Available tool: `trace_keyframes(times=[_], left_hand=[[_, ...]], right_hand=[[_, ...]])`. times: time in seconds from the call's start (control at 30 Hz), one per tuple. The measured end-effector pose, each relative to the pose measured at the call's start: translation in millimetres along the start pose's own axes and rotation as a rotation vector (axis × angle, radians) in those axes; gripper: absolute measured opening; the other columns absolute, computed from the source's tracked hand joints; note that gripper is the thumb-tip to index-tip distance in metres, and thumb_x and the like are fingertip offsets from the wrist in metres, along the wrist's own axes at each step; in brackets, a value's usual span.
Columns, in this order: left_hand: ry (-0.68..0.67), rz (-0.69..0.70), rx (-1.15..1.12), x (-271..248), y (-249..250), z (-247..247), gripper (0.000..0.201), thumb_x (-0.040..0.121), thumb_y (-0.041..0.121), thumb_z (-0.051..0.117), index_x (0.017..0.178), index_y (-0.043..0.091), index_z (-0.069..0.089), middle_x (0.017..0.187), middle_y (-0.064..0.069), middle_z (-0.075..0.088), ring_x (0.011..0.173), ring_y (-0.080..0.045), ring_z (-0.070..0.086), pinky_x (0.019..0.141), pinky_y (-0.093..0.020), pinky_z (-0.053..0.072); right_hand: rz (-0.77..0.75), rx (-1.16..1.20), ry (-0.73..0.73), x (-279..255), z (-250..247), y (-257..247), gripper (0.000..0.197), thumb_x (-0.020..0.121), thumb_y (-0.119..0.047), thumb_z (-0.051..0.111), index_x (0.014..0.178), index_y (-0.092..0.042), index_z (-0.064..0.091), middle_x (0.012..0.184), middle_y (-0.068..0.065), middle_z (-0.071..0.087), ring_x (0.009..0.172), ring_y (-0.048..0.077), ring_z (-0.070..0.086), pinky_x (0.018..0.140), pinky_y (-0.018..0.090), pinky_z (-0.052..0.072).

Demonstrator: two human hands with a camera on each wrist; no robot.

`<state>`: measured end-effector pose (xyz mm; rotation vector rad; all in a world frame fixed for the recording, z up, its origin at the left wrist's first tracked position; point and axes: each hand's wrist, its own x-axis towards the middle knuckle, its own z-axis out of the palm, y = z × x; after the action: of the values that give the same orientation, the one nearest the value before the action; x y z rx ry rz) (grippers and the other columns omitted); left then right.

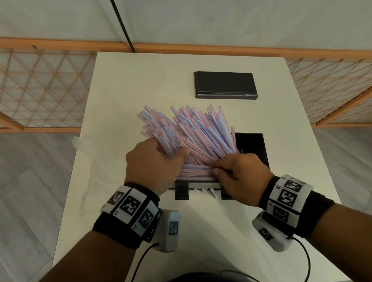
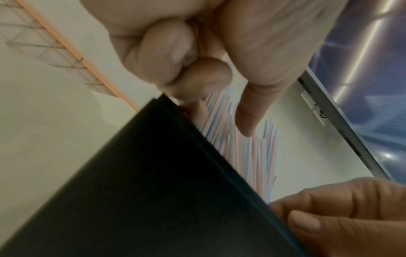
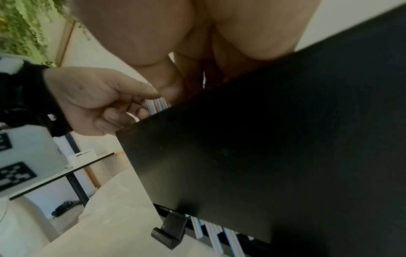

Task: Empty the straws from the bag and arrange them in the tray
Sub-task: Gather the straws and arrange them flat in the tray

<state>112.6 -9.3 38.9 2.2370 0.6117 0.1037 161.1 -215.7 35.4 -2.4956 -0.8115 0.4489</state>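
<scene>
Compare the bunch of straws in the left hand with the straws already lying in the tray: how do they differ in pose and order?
The held bunch fans out at many angles, rising from the left hand; the tray straws lie flat, parallel and crosswise, touched by the right hand. Both are pink, blue and white striped.

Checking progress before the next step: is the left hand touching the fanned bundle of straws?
Touching. The head view shows the left hand with its fingers curled round the near end of the fanned bundle of straws, no gap between them.
</scene>
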Motion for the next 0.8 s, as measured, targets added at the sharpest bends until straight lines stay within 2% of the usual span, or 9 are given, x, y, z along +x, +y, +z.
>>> trace_keyframes(times=[0.1, 0.23, 0.3, 0.33, 0.43, 0.5, 0.57, 0.7, 0.8], left_hand=[[-0.066, 0.007, 0.053, 2, 4, 3, 0.044, 0.075, 0.059, 0.078, 0.062, 0.02, 0.064, 0.057, 0.01, 0.059, 0.057, -0.003, 0.056, 0.052, -0.015, 0.034], [-0.102, 0.007, 0.136, 7, 6, 9, 0.047, 0.078, 0.061, 0.074, 0.062, 0.018, 0.064, 0.059, 0.006, 0.061, 0.059, -0.012, 0.058, 0.053, -0.022, 0.037], [-0.106, 0.006, 0.127, 8, 7, 9, 0.044, 0.08, 0.054, 0.074, 0.064, 0.014, 0.067, 0.061, 0.003, 0.065, 0.06, -0.014, 0.061, 0.058, -0.025, 0.042], [-0.103, 0.005, 0.115, 9, 8, 9, 0.043, 0.08, 0.05, 0.074, 0.063, 0.012, 0.068, 0.059, 0.001, 0.066, 0.058, -0.014, 0.06, 0.056, -0.026, 0.042], [-0.077, -0.014, 0.096, 8, 8, 6, 0.044, 0.081, 0.042, 0.073, 0.056, 0.008, 0.059, 0.053, -0.002, 0.061, 0.051, -0.011, 0.056, 0.049, -0.026, 0.038], [-0.087, -0.03, 0.117, 7, 10, 5, 0.047, 0.081, 0.038, 0.072, 0.05, 0.012, 0.048, 0.048, -0.001, 0.054, 0.046, -0.011, 0.051, 0.046, -0.021, 0.035], [-0.104, -0.038, 0.13, 8, 10, 4, 0.047, 0.082, 0.036, 0.073, 0.049, 0.014, 0.046, 0.046, 0.001, 0.051, 0.044, -0.011, 0.048, 0.043, -0.019, 0.031], [-0.159, -0.007, 0.133, 10, 7, 4, 0.038, 0.083, 0.036, 0.072, 0.061, 0.006, 0.064, 0.055, -0.002, 0.062, 0.052, -0.012, 0.057, 0.045, -0.02, 0.034], [-0.168, 0.038, 0.125, 8, 5, 5, 0.034, 0.083, 0.039, 0.074, 0.062, 0.014, 0.064, 0.055, 0.004, 0.06, 0.055, -0.007, 0.057, 0.048, -0.018, 0.032]], right_hand=[[0.01, 0.015, 0.002, -3, -2, 2, 0.022, 0.092, -0.019, 0.053, 0.092, -0.013, 0.074, 0.082, 0.001, 0.07, 0.075, 0.018, 0.062, 0.072, 0.033, 0.051], [0.03, -0.084, -0.074, -1, 4, 5, 0.051, 0.09, -0.055, 0.035, 0.092, -0.018, 0.071, 0.078, -0.002, 0.058, 0.076, 0.017, 0.055, 0.074, 0.036, 0.048], [0.012, -0.11, -0.088, 1, 7, 2, 0.058, 0.088, -0.06, 0.031, 0.101, -0.02, 0.07, 0.08, -0.002, 0.057, 0.078, 0.018, 0.054, 0.075, 0.036, 0.048], [-0.002, -0.119, -0.09, 2, 9, 0, 0.058, 0.088, -0.06, 0.031, 0.104, -0.02, 0.07, 0.081, -0.002, 0.057, 0.079, 0.019, 0.054, 0.075, 0.036, 0.049], [0.012, -0.133, -0.104, 6, 11, -10, 0.063, 0.086, -0.064, 0.026, 0.108, -0.021, 0.067, 0.086, -0.002, 0.054, 0.085, 0.02, 0.054, 0.079, 0.038, 0.049], [0.075, -0.193, -0.126, 9, 12, -16, 0.069, 0.081, -0.069, 0.018, 0.104, -0.024, 0.065, 0.088, -0.004, 0.05, 0.092, 0.022, 0.054, 0.086, 0.038, 0.047], [0.146, -0.278, -0.141, 12, 13, -22, 0.072, 0.077, -0.072, 0.012, 0.098, -0.026, 0.063, 0.094, -0.002, 0.052, 0.101, 0.025, 0.053, 0.093, 0.041, 0.041], [0.199, -0.341, -0.16, 18, 16, -33, 0.056, 0.085, -0.069, 0.022, 0.088, -0.025, 0.058, 0.094, 0.0, 0.064, 0.101, 0.028, 0.058, 0.096, 0.047, 0.037], [0.224, -0.214, -0.175, 23, 15, -34, 0.034, 0.092, -0.056, 0.037, 0.084, -0.026, 0.05, 0.083, -0.004, 0.062, 0.092, 0.029, 0.06, 0.094, 0.045, 0.04]])
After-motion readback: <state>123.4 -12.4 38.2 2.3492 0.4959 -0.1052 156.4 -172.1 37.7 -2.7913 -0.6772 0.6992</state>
